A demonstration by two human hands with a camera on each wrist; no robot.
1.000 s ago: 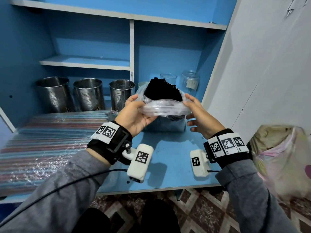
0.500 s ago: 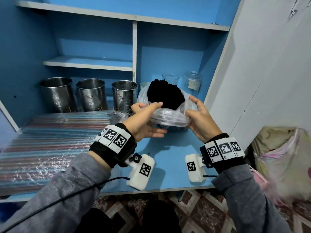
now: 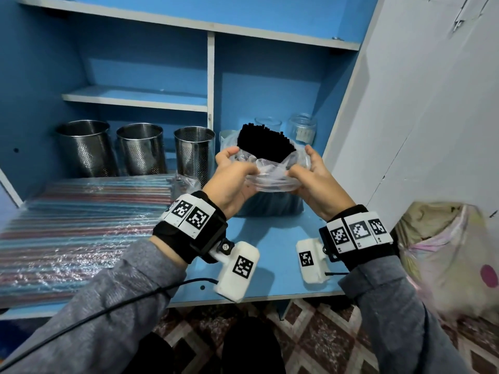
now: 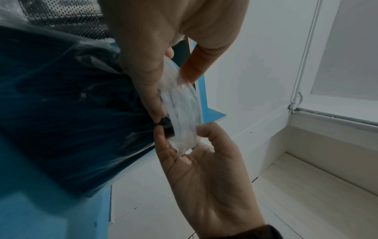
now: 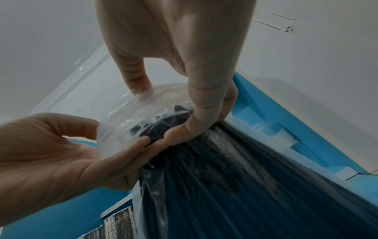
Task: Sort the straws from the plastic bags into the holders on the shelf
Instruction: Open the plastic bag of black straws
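A clear plastic bag [image 3: 270, 179] stands upright on the blue shelf [image 3: 270, 238], with a bundle of black straws [image 3: 263, 143] sticking out of its top. My left hand [image 3: 237, 164] and right hand [image 3: 302, 164] grip the bag's rolled-down rim from either side, fingers curled into the film. In the left wrist view my left hand [image 4: 161, 97] pinches the film [image 4: 182, 105] beside the dark bundle [image 4: 71, 105]. The right wrist view has my right hand [image 5: 184, 126] pinching the film [image 5: 122, 122] over the straws [image 5: 225, 177]. Three perforated steel holders [image 3: 140, 149] stand at the back left.
A flat pack of coloured straws [image 3: 81, 220] lies across the shelf's left half. Crumpled plastic [image 3: 183, 182] sits by the third holder [image 3: 194, 152]. Two glass jars [image 3: 302, 128] stand behind the bag. A cloth sack [image 3: 445, 252] hangs at the right, beyond the white door.
Both hands have shifted from the bag's sides to its front rim and come closer together. The film is bunched lower, so more of the black straws stands free.
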